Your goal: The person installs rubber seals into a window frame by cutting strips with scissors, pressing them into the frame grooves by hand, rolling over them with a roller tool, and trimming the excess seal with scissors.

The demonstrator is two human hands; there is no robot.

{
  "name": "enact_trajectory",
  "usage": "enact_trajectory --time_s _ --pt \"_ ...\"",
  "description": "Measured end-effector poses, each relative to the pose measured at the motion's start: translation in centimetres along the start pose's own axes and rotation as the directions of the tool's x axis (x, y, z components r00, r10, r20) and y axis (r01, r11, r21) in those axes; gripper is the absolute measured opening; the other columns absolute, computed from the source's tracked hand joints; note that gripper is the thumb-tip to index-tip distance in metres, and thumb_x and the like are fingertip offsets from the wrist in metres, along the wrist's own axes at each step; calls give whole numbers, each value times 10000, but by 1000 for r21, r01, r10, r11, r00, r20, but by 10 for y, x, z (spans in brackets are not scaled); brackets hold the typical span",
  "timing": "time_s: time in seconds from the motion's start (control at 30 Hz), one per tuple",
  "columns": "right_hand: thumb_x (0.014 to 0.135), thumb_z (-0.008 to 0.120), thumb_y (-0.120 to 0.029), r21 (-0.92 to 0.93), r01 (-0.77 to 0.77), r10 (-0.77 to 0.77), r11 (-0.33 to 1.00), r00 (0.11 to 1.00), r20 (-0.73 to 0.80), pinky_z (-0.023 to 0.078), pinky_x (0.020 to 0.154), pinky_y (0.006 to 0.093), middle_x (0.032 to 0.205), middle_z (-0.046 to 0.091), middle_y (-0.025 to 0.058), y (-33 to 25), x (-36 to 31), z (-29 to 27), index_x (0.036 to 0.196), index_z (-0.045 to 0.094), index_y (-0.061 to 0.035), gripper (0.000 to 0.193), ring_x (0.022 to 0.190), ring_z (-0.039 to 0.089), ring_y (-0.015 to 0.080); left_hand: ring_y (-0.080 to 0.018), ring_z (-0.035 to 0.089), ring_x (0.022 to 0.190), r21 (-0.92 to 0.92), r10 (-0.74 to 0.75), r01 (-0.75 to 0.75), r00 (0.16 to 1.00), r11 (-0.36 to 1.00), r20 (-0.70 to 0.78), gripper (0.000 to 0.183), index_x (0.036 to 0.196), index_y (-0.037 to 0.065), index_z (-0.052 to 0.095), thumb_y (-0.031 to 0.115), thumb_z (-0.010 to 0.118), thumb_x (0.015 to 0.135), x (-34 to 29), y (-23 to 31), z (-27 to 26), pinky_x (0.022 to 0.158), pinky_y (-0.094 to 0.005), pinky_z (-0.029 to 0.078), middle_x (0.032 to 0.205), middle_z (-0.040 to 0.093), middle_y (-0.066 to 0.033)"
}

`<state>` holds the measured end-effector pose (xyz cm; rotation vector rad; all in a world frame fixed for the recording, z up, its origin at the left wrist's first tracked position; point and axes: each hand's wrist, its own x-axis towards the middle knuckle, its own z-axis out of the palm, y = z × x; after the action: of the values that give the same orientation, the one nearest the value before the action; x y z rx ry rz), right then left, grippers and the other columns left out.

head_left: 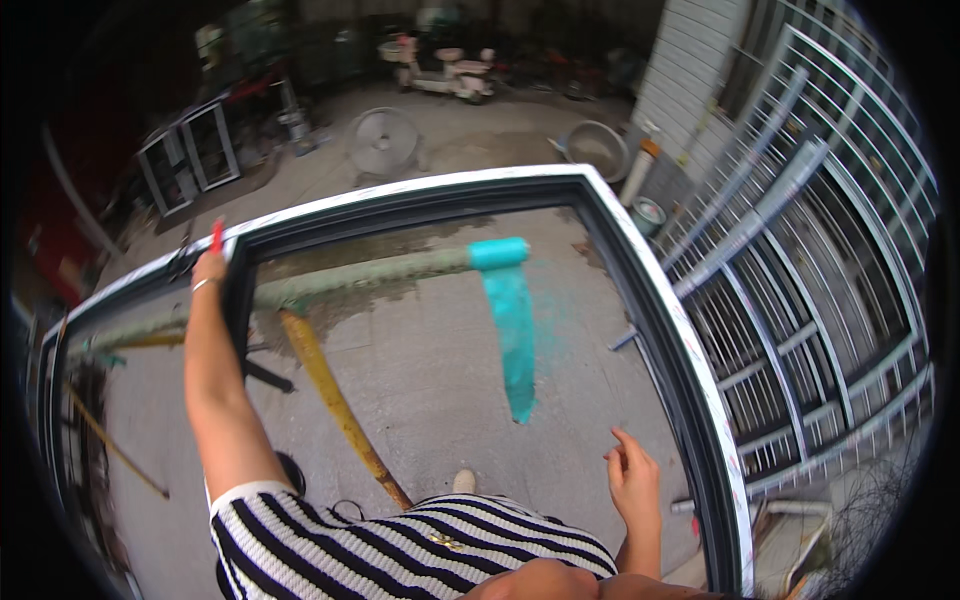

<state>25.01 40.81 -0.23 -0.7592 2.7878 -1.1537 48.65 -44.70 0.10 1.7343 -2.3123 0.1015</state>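
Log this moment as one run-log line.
left hand: holds red tool at frame mullion | right hand: open, free, inside frame | frame: lying on stand

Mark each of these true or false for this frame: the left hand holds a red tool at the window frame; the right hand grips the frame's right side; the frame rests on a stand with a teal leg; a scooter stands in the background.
1. The left hand holds a red tool at the window frame. True.
2. The right hand grips the frame's right side. False: it is empty, fingers loose, clear of the frame.
3. The frame rests on a stand with a teal leg. True.
4. A scooter stands in the background. True.
5. The frame leans upright against the metal grilles. False: it lies flat on the stand.
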Motion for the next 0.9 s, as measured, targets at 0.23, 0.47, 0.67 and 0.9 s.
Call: enact_trajectory --time_s 0.23,0.47,0.67,0.9 --pt "909 589 -181 85 -55 53 995 998 37 500 825 401 1030 660 146 -19 12 -4 1170 619 -63 289 951 626 324 -289 640 768 -508 101 -632 678 585 -728 355 1013 48 593 377 459 1009 -140 210 -59 694 -406 465 871 679 -123" --pt "974 545 -247 236 273 -189 933 927 -324 461 936 339 1195 597 160 -40 -2 -20 1390 361 6 520 1028 609 263 -337 575 816 -757 833 -495 111 -426 -542 305 976 -1 576 106 718 729 -580 406 -89 742 -414 461 880 601 -165" --pt "1023 457 -281 496 -85 223 864 948 -226 418 620 207 1003 613 67 -3 -72 -106 1316 437 17 418 682 494 69 -279 616 742 -920 922 -92 -102 -382 -373 269 982 -7 598 256 566 939 -672 436 -88 681 -361 485 834 653 -141" --pt "960 556 -208 -15 -221 216 975 965 -152 476 747 388 971 601 195 -11 -110 -140 1223 462 21 361 853 608 307 -95 580 679 -869 977 447 -128 212 173 366 926 47 620 382 491 997 -736 478 -66 615 -234 452 771 652 -30"
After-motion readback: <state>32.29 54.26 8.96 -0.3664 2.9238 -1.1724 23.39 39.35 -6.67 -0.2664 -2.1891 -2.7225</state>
